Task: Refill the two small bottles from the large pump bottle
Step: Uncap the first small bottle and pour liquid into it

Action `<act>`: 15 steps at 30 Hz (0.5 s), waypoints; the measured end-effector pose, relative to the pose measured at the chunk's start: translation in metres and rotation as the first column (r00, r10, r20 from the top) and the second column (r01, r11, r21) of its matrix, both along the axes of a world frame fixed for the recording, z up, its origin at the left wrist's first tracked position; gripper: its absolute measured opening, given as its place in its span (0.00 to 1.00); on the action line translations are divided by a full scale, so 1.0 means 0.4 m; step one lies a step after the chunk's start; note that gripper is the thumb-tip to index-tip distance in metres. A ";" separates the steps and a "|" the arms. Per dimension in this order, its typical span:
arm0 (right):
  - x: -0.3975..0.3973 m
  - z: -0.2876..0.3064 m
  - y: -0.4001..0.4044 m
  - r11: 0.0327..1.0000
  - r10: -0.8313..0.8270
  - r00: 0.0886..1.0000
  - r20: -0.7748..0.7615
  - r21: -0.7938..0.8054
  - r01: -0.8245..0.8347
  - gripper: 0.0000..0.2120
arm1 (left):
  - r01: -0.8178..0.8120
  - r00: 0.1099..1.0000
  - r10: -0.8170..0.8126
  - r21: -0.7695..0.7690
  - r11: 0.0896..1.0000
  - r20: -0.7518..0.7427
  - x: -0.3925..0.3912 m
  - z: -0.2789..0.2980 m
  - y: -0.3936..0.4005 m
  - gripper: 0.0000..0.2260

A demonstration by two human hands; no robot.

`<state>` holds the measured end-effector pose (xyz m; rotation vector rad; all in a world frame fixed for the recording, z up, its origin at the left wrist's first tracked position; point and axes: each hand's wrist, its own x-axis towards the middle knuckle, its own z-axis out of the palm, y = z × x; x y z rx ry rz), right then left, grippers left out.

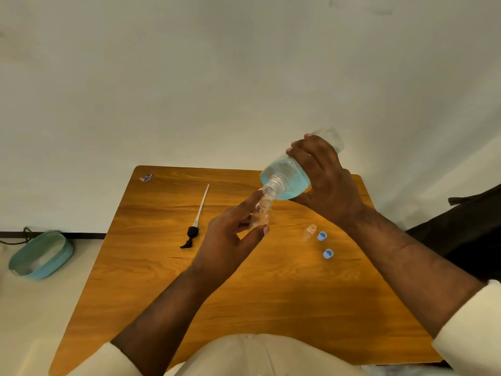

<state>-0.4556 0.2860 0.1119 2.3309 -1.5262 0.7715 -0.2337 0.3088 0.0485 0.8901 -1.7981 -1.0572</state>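
Observation:
My right hand [322,177] grips the large clear bottle [287,180] of blue liquid, tipped neck-down to the left above the wooden table [162,267]. Its open mouth touches the mouth of a small clear bottle [261,213], which my left hand [230,240] holds tilted between thumb and fingers. The second small bottle [310,232] stands uncapped on the table to the right. Two blue caps [322,236] [328,253] lie beside it. The black pump head with its white tube [196,221] lies on the table to the left.
A teal basin [40,255] sits on the floor left of the table. A small sticker [146,177] marks the far left corner of the table. A dark object [471,229] stands at the right. A pale wall is behind.

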 end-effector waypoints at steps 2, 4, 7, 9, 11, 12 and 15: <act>0.002 0.008 0.000 1.000 -0.003 1.000 -0.007 0.004 0.003 0.37 | 0.001 1.000 -0.001 -0.015 1.000 0.001 0.002 0.002 -0.003 0.32; 0.004 0.016 0.000 1.000 -0.005 1.000 -0.014 0.009 0.005 0.36 | 0.004 1.000 -0.003 -0.023 1.000 0.009 0.005 0.003 -0.006 0.33; 0.007 0.025 -0.001 1.000 -0.003 1.000 -0.024 0.020 0.004 0.36 | 0.007 1.000 -0.006 -0.025 1.000 0.015 0.008 0.003 -0.011 0.33; 0.008 0.031 -0.001 1.000 -0.002 1.000 -0.028 0.027 0.002 0.36 | 0.006 1.000 -0.005 -0.026 1.000 0.016 0.008 0.004 -0.013 0.33; 0.008 0.036 0.001 1.000 0.000 1.000 -0.031 0.031 0.001 0.36 | 0.005 1.000 -0.004 -0.027 1.000 0.013 0.007 0.006 -0.014 0.32; 0.009 0.038 0.002 0.999 -0.001 0.999 -0.032 0.032 0.002 0.36 | 0.006 1.000 -0.006 -0.029 1.000 0.011 0.007 0.007 -0.015 0.31; 0.011 0.043 0.009 0.999 -0.008 0.999 -0.039 0.034 0.009 0.37 | 0.022 1.000 -0.022 -0.025 0.999 0.004 0.007 0.009 -0.012 0.30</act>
